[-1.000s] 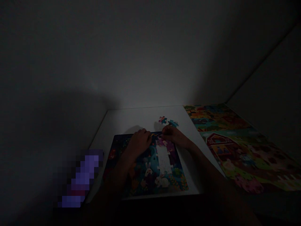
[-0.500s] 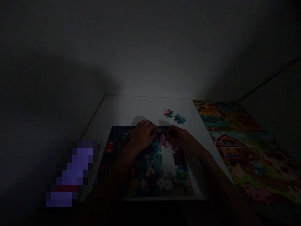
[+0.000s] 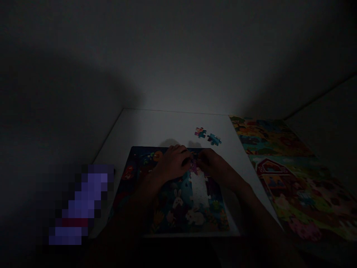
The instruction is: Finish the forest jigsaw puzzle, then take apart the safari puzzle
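White worktop (image 3: 156, 126) ran back to the wall (image 3: 178, 56), with open room behind the jigsaw puzzle (image 3: 178, 208) and a farm-scene picture sheet (image 3: 281, 178) along the right edge. Pink loose piece (image 3: 200, 132) and blue loose piece (image 3: 214, 139) lay just beyond the puzzle's far edge. Left hand (image 3: 173, 163) and right hand (image 3: 212, 162) met near that edge above the white gap (image 3: 199, 190), fingers curled; too dark to tell whether either grip held a piece.
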Motion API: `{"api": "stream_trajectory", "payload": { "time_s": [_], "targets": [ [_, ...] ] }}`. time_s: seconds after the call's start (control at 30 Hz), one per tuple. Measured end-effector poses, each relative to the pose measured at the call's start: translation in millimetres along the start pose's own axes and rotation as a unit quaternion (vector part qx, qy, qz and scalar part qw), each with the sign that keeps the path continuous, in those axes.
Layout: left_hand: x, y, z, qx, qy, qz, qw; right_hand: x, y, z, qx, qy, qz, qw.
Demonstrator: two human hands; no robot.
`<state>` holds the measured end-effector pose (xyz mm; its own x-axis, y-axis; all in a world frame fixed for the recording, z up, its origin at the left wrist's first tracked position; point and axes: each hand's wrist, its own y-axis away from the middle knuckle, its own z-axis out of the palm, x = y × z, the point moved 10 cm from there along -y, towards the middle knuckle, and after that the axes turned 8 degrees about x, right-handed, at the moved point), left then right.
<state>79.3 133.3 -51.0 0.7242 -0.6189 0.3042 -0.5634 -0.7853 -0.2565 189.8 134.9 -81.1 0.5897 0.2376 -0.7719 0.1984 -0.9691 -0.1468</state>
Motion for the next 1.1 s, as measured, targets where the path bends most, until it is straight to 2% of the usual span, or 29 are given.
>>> {"api": "stream_trajectory", "payload": {
  "time_s": [0.2,0.4,0.6,0.73,0.9,1.1],
  "targets": [
    [3.0,7.6,3.7,-0.026,0.003,-0.007,1.000,-3.1,2.8,0.5,0.010,0.020,-0.024,0.999],
    [0.9,7.9,6.7,-0.012,-0.005,0.005,1.000,-4.5,1.8,1.9,-0.005,0.041,-0.032,0.999],
    [-0.3,6.2,6.4,-0.032,0.004,-0.007,0.999,-6.0,-3.1,-1.9,-0.041,0.016,-0.045,0.998],
    [-1.2,6.6,6.9,-0.019,-0.002,0.002,1.000,-8.2,-7.2,-6.2,-0.047,-0.011,-0.061,0.997],
    [-0.5,7.7,7.1,-0.007,-0.010,0.019,1.000,3.2,-13.2,-11.4,-0.023,-0.034,-0.044,0.998],
    [2.7,6.7,6.3,-0.009,-0.024,0.017,1.000,14.4,-17.4,-12.3,-0.038,-0.053,-0.026,0.998]
  ]
}}
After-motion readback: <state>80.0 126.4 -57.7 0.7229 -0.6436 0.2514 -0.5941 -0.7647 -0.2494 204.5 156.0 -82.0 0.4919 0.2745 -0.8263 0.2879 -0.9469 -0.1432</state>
